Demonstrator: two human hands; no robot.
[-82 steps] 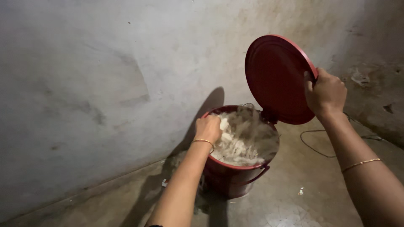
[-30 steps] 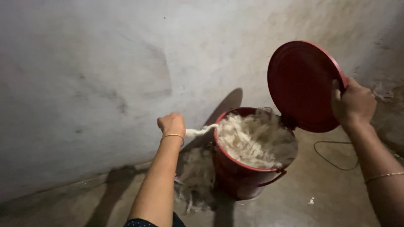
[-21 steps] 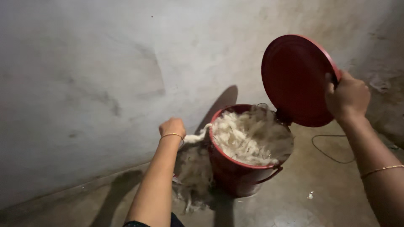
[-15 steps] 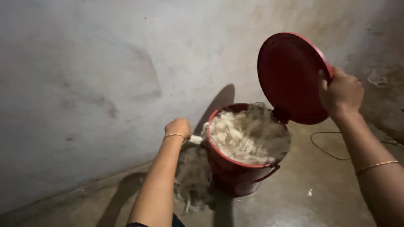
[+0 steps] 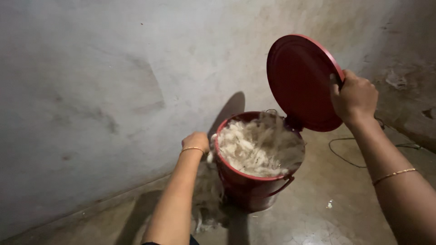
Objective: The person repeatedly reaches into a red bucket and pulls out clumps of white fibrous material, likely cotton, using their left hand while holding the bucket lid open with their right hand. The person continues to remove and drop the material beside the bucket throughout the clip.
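1. a red metal bucket (image 5: pixel 254 193) is seen standing on a worn, stained floor (image 5: pixel 327 222), close to the foot of a grey plastered wall (image 5: pixel 113 81)
2. the bucket is filled to the rim with pale, whitish fibre scraps (image 5: pixel 256 145), some of which are heaped above the edge
3. a round red lid (image 5: pixel 297 81) is held tilted upright above the far right side of the bucket, its lower edge just at the rim
4. the lid's right edge is gripped by the right hand (image 5: pixel 354 97), with the fingers curled closed around the rim and the thumb laid against the inner face
5. the left hand (image 5: pixel 196 141) is placed just beside the left rim of the bucket; its fingers are closed into a fist on a strand of the fibre
6. a loose hanging bunch of fibre (image 5: pixel 209 199) is seen trailing down outside the bucket's left wall, below the left hand, reaching toward the floor
7. thin gold bangles are worn on both wrists
8. a thin dark cable (image 5: pixel 345 156) is seen lying on the floor behind the bucket, to its right
9. a wire handle is folded down against the bucket's front right side
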